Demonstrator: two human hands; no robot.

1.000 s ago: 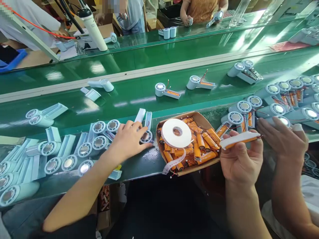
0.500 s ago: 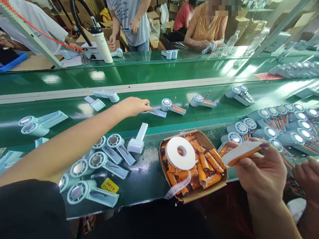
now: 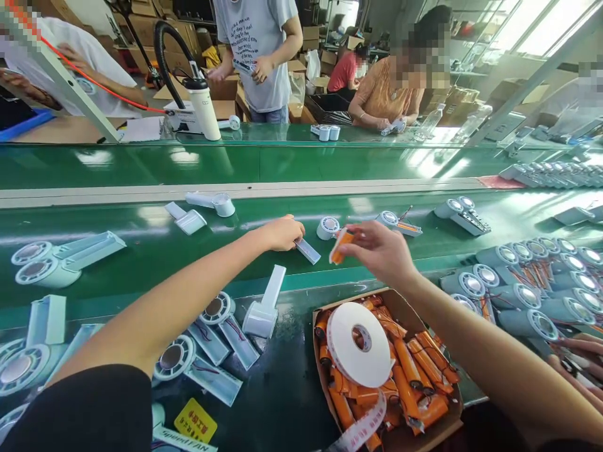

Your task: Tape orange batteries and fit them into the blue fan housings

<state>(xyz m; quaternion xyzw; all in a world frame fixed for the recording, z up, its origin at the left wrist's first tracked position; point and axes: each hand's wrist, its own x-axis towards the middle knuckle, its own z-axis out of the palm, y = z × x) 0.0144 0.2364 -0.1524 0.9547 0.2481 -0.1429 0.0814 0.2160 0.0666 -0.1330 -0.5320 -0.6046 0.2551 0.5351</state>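
Observation:
My left hand reaches over the green belt with its fingers closed on a light blue handheld fan housing. The housing's open handle sticks out to the right; its round head is hidden under my hand. In my right hand is an orange wrapped battery with a white strip along one side, pinched between thumb and fingers. The battery is just right of the handle and apart from it. Behind my right fingers, another fan is partly covered.
A cardboard box of orange batteries, with a white tape roll on top, sits on the near bench. Fan housings crowd the left, and fans with wires the right. Co-workers stand or sit across the belt; another person's hand is at right.
My right hand has carried the battery leftward and forward, from beside the box to above the belt near my left hand. My left hand still grips the fan housing. The view has tilted up.

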